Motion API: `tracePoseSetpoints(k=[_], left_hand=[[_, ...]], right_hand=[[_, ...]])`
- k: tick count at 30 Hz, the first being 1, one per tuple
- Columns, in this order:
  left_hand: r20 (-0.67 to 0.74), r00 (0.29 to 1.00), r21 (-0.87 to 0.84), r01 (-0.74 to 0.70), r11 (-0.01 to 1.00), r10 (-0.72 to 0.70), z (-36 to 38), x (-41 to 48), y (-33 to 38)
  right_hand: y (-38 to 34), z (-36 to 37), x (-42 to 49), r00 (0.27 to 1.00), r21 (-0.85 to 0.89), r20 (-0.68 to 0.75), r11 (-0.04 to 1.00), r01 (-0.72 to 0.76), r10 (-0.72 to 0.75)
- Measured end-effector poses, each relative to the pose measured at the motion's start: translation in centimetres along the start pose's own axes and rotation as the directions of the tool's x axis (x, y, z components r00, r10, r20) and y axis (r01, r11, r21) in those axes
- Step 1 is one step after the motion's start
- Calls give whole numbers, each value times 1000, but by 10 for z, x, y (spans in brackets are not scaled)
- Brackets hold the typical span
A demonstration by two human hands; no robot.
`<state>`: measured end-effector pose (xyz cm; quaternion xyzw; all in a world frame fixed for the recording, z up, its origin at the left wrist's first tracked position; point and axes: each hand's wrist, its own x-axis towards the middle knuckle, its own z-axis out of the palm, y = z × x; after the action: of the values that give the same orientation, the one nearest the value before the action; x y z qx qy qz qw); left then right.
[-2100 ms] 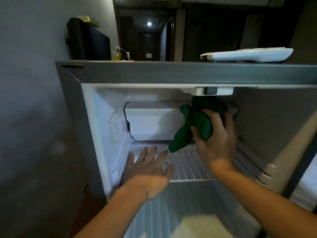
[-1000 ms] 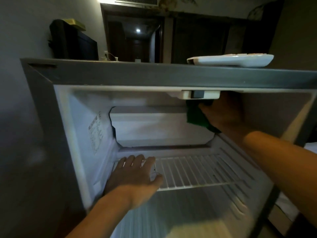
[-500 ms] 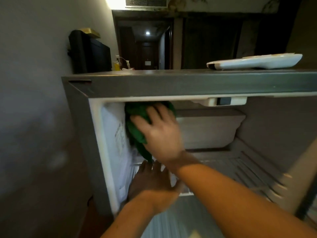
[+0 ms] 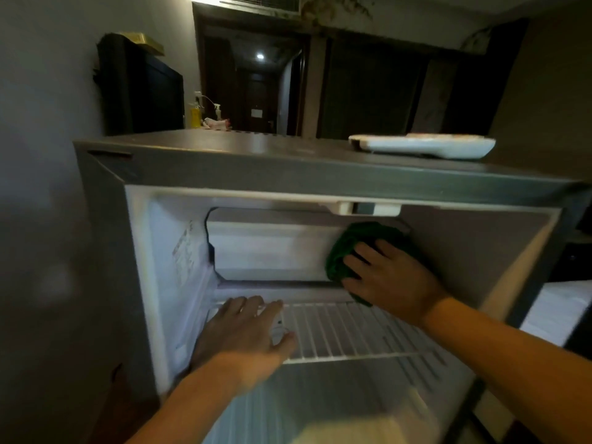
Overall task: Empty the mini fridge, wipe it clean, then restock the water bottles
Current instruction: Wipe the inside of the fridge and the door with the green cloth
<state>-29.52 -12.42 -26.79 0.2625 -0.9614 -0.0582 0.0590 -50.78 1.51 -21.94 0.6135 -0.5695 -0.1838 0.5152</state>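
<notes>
While the right hand [image 4: 392,280] presses a green cloth [image 4: 344,251] inside the emptied mini fridge [image 4: 288,174], left hand [image 4: 243,334] flat and spread on the wire shelf [image 4: 352,331] below — wiping underway, no bottles restocked.

Couldn't read any text. A printed sticker [image 4: 185,251] sat on my fridge's [image 4: 224,165] inner left wall, but its lettering was too blurred.

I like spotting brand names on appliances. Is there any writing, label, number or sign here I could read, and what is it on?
None can be read.
Sticker on the left inner wall of the mini fridge: lines of print, too blurred to read.
Remote control on top of the fridge: reddish buttons, no markings legible.
Notice on the far door down the hallway: too small to read.
</notes>
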Motion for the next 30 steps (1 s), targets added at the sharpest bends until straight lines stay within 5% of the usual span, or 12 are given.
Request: tracePoseSetpoints(k=[6, 10, 14, 17, 19, 21, 24, 27, 30], left_hand=[[-15, 1000, -17, 5, 1000, -5, -7, -7, 7], [20, 999, -17, 25, 1000, -25, -9, -9, 8], [31, 999, -5, 29, 1000, -29, -11, -11, 7], [-8, 1000, -7, 21, 1000, -21, -9, -10, 6], [-31, 1000, -18, 7, 1000, -7, -6, -7, 2], [-25, 1000, -31, 2, 1000, -2, -6, -6, 1], [-4, 1000, -47, 2, 999, -2, -6, -6, 3], [26, 1000, -112, 9, 994, -7, -5, -4, 0], [1, 1000, -198, 2, 980, -2, -2, -3, -1]], right_hand=[[25, -20, -7, 930, -166, 353, 985, -42, 100], [51, -59, -2, 913, -303, 353, 948, -93, 203], [48, -76, 1, 764, -354, 516, 908, -223, 388], [22, -67, -6, 680, -142, 644, 928, -344, 350], [-2, -61, -14, 544, -5, 803, 916, -401, 242], [-10, -62, -17, 522, 23, 821, 901, -434, 231], [-8, -71, -17, 531, 133, 797, 774, -619, 288], [-34, -86, -23, 438, 207, 800, 497, -843, 410], [-65, -86, -31, 372, 206, 752, 343, -917, 544]])
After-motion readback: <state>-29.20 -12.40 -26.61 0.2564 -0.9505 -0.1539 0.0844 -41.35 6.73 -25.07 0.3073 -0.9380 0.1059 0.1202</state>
